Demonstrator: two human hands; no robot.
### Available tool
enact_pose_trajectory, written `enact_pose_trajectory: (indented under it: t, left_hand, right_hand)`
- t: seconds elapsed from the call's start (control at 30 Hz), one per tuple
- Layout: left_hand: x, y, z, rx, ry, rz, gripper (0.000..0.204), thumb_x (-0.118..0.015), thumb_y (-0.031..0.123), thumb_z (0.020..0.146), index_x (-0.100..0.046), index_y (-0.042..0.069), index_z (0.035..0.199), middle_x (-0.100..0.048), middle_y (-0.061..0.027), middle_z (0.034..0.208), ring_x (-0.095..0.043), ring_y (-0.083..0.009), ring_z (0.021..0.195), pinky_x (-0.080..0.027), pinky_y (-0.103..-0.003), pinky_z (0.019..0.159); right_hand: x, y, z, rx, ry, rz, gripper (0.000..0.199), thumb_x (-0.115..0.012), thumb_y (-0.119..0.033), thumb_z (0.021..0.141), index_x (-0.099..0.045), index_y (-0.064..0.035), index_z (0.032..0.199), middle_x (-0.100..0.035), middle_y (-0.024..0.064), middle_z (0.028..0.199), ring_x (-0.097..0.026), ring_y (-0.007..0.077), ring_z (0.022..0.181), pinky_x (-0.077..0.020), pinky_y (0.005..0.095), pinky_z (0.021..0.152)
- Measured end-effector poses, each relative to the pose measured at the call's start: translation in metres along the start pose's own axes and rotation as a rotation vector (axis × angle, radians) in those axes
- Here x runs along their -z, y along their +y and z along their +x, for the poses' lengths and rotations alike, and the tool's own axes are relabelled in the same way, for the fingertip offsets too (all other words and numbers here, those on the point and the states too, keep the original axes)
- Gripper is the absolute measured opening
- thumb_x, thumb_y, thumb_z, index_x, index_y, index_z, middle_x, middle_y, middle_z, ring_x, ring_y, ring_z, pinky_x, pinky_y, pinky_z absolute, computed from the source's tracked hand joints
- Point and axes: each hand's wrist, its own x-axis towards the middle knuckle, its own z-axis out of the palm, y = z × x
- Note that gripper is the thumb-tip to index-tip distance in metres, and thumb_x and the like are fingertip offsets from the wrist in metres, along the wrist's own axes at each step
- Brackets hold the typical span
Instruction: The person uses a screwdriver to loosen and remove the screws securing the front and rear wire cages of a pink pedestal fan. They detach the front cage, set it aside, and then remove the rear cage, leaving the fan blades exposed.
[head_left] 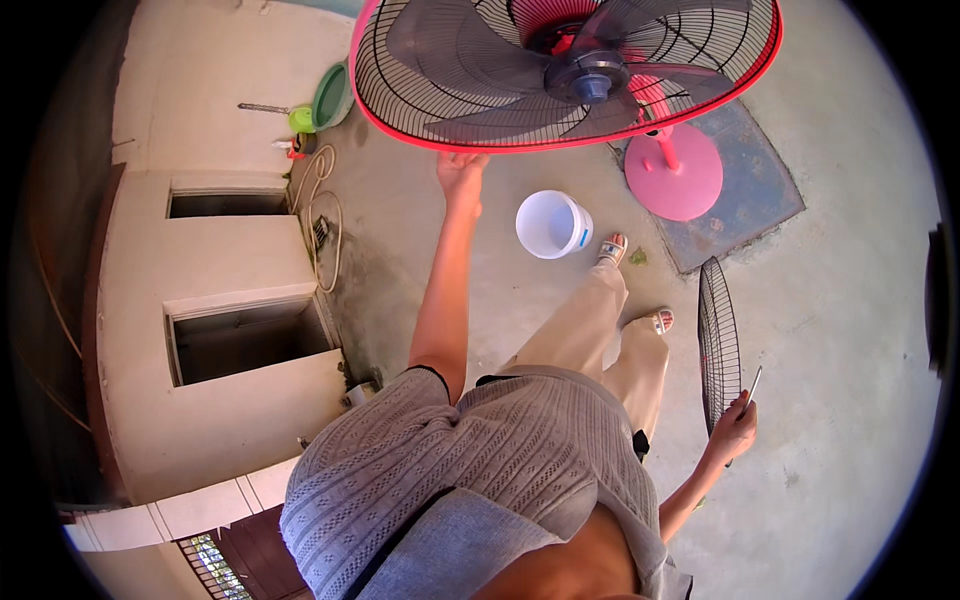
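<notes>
A large stand fan [592, 82] with a pink-red rim, dark grey blades and a dark wire cage fills the top of the view. Its front is uncovered, so blades and hub show. My left hand [461, 182] reaches up to the rim's lower edge and holds it, the fingertips partly hidden behind it. Low at the right, my right hand [735, 430] grips a round black wire fan grille [718, 340], seen nearly edge-on. That same hand also holds a slim, light-coloured rod-like tool [754, 384] pointing upward; its exact kind is unclear.
The fan's round pink base [674, 172] stands on a grey metal plate [765, 190] in the concrete floor. A white bucket [552, 225] sits near my feet. Along the left wall lie a coiled hose [335, 225], a green basin [333, 97] and a light green dipper [301, 120].
</notes>
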Motion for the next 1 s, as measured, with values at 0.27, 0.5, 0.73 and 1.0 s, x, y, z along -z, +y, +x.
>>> enact_pose_trajectory:
  t: [0.27, 0.5, 0.73, 1.0]
  left_hand:
    - [-0.106, -0.134, 0.040, 0.378, -0.566, -0.493, 0.057, -0.060, -0.008, 0.085, -0.033, -0.007, 0.135, -0.043, -0.0217, 0.138, -0.048, -0.0333, 0.125, -0.043, -0.055, 0.103]
    - [-0.163, -0.156, 0.028, 0.327, -0.489, -0.734, 0.032, -0.060, -0.007, 0.086, -0.052, -0.001, 0.117, -0.059, -0.0156, 0.117, -0.057, -0.0322, 0.116, -0.048, -0.056, 0.098]
    - [-0.175, -0.157, 0.025, 0.233, -0.487, -0.869, 0.030, -0.059, -0.005, 0.086, -0.051, -0.002, 0.114, -0.060, -0.0169, 0.114, -0.057, -0.0378, 0.116, -0.051, -0.056, 0.095]
    - [-0.192, -0.155, 0.022, 0.285, -0.287, -0.833, 0.017, -0.059, -0.005, 0.084, -0.050, -0.012, 0.096, -0.062, -0.0215, 0.101, -0.066, -0.0392, 0.095, -0.059, -0.051, 0.085]
  right_hand:
    - [0.004, -0.005, -0.010, 0.008, 0.037, -0.024, 0.037, -0.054, -0.030, 0.096, -0.057, -0.0046, 0.070, -0.059, 0.0071, 0.059, -0.055, 0.0227, 0.048, -0.0394, 0.0382, 0.046]
    - [0.015, -0.025, -0.023, -0.006, 0.027, -0.003, 0.034, -0.057, -0.022, 0.095, -0.056, -0.0025, 0.068, -0.058, 0.0070, 0.057, -0.054, 0.0213, 0.047, -0.0392, 0.0356, 0.045]
    - [0.011, -0.035, -0.029, -0.046, -0.009, 0.053, 0.035, -0.058, -0.022, 0.095, -0.056, -0.0018, 0.066, -0.055, 0.0092, 0.054, -0.052, 0.0241, 0.046, -0.0384, 0.0381, 0.045]
    - [0.009, -0.048, -0.032, -0.041, -0.056, 0.101, 0.035, -0.057, -0.021, 0.095, -0.055, -0.0008, 0.066, -0.055, 0.0097, 0.054, -0.052, 0.0229, 0.046, -0.0388, 0.0376, 0.045]
